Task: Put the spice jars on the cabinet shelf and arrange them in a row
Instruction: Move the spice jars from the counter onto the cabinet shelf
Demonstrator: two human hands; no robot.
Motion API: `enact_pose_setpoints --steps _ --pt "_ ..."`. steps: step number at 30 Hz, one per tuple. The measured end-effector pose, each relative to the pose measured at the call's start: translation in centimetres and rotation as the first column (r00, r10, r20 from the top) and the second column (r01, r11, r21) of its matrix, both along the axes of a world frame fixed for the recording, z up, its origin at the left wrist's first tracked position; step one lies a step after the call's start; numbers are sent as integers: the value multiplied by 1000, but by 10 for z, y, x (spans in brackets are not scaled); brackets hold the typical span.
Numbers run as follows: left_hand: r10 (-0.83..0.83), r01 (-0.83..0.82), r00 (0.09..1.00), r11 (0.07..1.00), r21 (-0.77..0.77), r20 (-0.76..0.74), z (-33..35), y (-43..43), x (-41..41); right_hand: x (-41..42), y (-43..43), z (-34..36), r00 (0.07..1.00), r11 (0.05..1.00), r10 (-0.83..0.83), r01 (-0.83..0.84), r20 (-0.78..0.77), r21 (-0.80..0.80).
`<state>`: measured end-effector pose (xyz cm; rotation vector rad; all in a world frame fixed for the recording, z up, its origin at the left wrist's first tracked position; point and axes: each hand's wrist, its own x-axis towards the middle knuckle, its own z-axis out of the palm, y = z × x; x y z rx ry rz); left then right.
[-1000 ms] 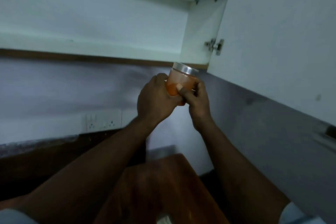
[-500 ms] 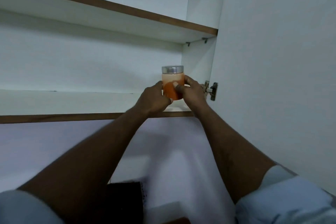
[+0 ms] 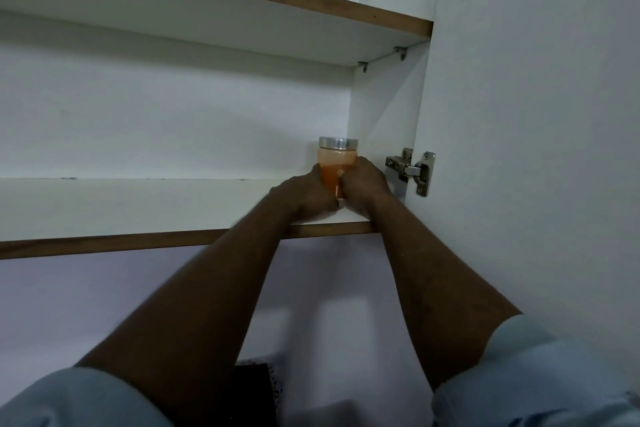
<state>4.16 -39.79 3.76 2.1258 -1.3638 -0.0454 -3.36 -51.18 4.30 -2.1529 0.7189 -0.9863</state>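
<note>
Both grips clasp the jar [image 3: 337, 158]: left hand [image 3: 304, 194] curled round its left side, right hand [image 3: 367, 184] round its right, forearms stretched upward. The orange, metal-lidded jar is upright at the shelf's [image 3: 138, 208] right end, near the hinge [image 3: 412, 170]; its base is hidden.

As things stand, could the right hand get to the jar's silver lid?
Probably yes: the right hand grips the jar just below the lid, which stands bare, with open space above it.

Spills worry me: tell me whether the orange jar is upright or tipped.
Upright. The jar has its silver lid level on top; the left hand and right hand grip its lower half.
</note>
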Motion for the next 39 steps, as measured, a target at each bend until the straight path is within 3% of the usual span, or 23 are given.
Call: enact_pose_setpoints --steps 9,17,23,29,32,36,39 --pt "192 -220 967 961 168 168 -8 -13 11 9 -10 -5 995 995 -95 96 8 -35" --pt "207 -249 955 948 200 211 -8 -14 9 7 -7 -5 981 980 -196 196 -3 -41" --pt "233 -264 938 960 93 255 -10 2 3 -14 17 -5 946 929 -257 185 -198 -321" --pt "141 -170 939 983 67 313 -15 47 -24 -48 63 -29 955 912 -285 245 -78 -328" --pt "153 -127 917 987 -95 368 -25 81 -50 -68 99 -46 977 921 -210 205 23 -331" --pt "132 18 922 924 -381 364 -66 136 -90 -100 158 -88 966 956 -61 130 252 -264" --pt "114 -10 962 924 -382 250 -117 176 -109 -125 195 -141 970 972 -23 78 241 -221"
